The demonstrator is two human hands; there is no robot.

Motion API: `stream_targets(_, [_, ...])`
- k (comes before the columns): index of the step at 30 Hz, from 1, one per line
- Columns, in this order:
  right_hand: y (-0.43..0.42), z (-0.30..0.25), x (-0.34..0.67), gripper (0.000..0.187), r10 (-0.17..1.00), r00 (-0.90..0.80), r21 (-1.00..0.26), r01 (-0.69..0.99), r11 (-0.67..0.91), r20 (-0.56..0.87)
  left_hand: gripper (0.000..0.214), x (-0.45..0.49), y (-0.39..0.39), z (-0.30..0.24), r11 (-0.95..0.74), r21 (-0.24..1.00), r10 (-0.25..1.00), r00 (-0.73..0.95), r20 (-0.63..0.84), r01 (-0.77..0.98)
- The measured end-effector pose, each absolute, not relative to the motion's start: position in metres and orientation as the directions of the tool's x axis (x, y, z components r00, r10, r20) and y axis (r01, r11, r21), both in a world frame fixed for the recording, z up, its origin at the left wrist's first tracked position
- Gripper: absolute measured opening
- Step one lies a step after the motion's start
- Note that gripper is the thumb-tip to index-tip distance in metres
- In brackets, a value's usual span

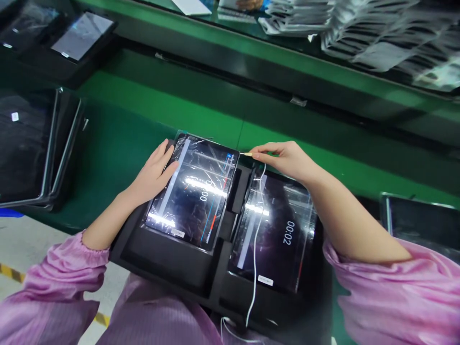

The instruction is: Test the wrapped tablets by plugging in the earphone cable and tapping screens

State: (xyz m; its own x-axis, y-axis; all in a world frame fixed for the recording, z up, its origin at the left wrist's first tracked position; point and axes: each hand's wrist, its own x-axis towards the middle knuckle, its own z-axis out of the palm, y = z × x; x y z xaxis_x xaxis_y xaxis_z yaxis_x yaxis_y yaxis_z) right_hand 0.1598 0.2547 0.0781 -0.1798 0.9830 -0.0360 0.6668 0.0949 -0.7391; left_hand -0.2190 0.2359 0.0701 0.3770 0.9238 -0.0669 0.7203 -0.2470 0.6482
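My left hand [154, 170] lies with fingers outstretched along the left edge of a film-covered tablet [190, 191]. Its screen is lit and shows a timer. My right hand [282, 158] pinches a small yellowish cable plug [247, 154] between thumb and fingertips. The plug's thin metal tip meets the tablet's upper right corner; how deep it goes in cannot be made out. A white cable [256, 249] hangs from below my right hand across a second tablet [273, 235], whose timer reads 00:02. Both tablets rest on a black foam tray [161, 258].
Stacked tablets [25, 148] stand at the left, and others [84, 36] lie at the upper left. Another tablet [424, 223] is partly behind my right arm. A green bench strip [201, 110] runs behind the tray. Wrapped bundles [373, 38] sit on the raised ledge.
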Motion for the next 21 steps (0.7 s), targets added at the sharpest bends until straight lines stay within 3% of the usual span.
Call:
stream_targets(5, [0.257,0.079,0.156,0.043,0.978,-0.204,-0.744,0.66,0.105,-0.043,0.069,-0.218,0.237,0.071,-0.249,0.66,0.924,0.378,-0.057,0.708])
stream_targets(16, [0.263,0.073,0.154,0.036,0.968,-0.248,-0.76,0.635,0.14,-0.029,0.06,-0.223,0.252,0.063,-0.213,0.816,0.911,0.411,-0.032,0.537])
stream_targets(21, [0.261,0.087,0.139,0.01,0.977,-0.213,-0.593,0.789,0.159,-0.022,0.055,-0.223,0.258,0.056,-0.249,0.795,0.924,0.381,0.025,0.553])
